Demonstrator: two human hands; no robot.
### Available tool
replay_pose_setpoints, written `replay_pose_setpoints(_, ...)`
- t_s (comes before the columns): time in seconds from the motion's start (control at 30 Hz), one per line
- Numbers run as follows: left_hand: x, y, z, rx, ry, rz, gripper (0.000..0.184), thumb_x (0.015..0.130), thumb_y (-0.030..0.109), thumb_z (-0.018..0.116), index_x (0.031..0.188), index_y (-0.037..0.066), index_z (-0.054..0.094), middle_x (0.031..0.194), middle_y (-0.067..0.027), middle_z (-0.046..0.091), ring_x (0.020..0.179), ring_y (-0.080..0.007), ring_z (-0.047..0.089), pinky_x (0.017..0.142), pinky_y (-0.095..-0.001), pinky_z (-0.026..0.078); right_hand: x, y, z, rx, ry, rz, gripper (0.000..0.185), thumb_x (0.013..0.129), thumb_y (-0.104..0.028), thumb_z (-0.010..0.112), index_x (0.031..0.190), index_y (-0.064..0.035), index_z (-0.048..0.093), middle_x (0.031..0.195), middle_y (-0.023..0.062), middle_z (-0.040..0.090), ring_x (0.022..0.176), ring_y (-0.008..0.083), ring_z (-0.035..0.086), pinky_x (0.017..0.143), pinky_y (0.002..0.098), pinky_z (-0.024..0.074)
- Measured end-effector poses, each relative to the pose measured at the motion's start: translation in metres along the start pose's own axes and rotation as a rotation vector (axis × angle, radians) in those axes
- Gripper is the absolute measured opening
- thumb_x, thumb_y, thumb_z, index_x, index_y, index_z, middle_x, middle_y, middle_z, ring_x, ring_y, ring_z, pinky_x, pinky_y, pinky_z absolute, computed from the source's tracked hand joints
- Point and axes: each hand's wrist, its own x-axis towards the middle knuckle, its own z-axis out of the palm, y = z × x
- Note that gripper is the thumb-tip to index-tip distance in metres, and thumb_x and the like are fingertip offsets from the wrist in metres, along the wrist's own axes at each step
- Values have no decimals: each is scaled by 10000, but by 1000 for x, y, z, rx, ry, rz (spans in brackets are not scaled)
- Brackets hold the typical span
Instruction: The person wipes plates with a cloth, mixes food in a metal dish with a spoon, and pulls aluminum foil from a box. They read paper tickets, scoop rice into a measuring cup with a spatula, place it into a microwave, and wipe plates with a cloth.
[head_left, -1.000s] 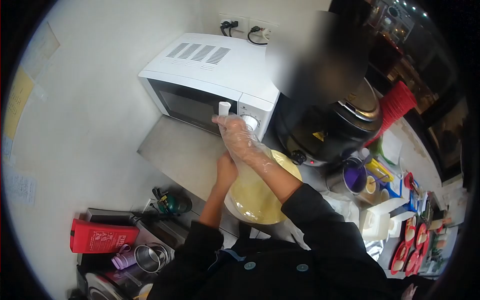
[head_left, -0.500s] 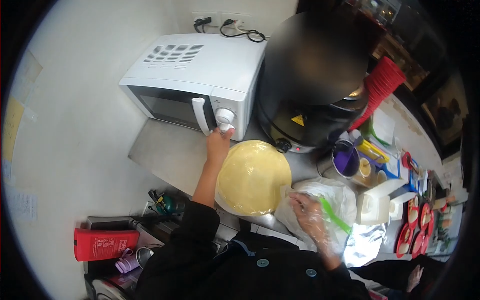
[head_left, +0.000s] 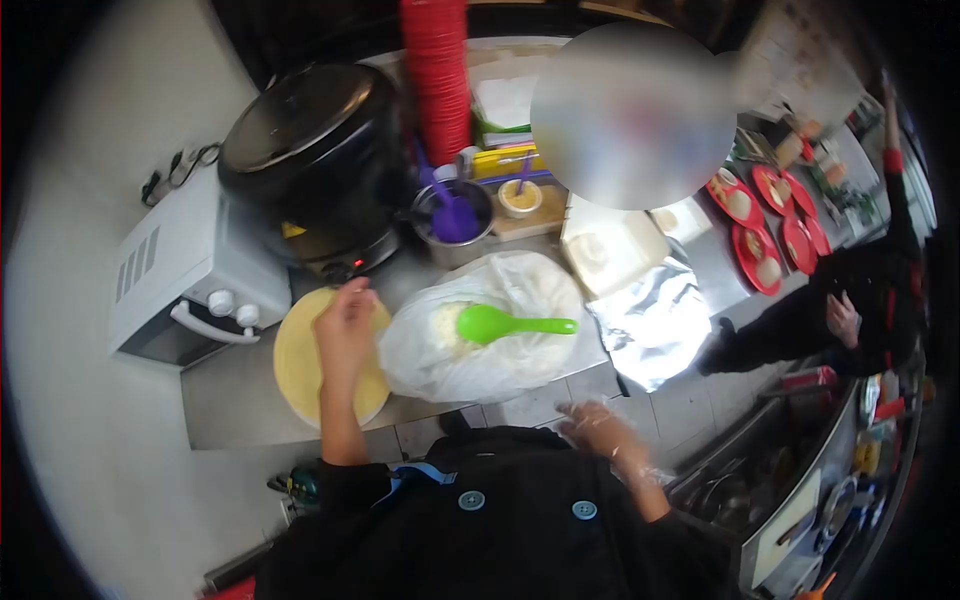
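My bare left hand [head_left: 346, 312] hovers over a flat round yellow stack [head_left: 292, 350], fingers loosely bent and holding nothing I can see. Its fingertips come near the front of a large black rice cooker [head_left: 320, 140] with a red light lit. In a clear plastic glove, my right hand [head_left: 600, 430] hangs in front of the counter edge, fingers apart and empty. Between the hands, a white plastic bag [head_left: 540, 285] lies open on the counter, whitish food [head_left: 450, 325] showing in it. A green spoon [head_left: 500, 324] rests on the bag and food.
A white microwave [head_left: 170, 265] stands at left. Behind the bag are a metal pot [head_left: 468, 250] with purple utensils and a tall stack of red plates [head_left: 436, 80]. Foil [head_left: 655, 325], an open white box [head_left: 615, 245] and red plates with food [head_left: 755, 255] extend right. Another person [head_left: 860, 290] stands there.
My left hand has left the microwave's lower knob and moved over the yellow stack. My right hand has drawn back from the bag and green spoon. The view has swung to the right.
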Motion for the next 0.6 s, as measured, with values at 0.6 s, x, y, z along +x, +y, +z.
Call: replay_pose_setpoints(0.6, -222, 202, 348, 110, -1557, 833, 375, 851, 287, 574, 1126, 34, 552, 1016, -181, 613, 898, -318, 609, 779, -367, 481, -181, 212, 33, 321, 221, 459, 426, 875, -353, 474, 1214, -98, 501, 1122, 177, 564, 1103, 346, 487, 927, 420, 387)
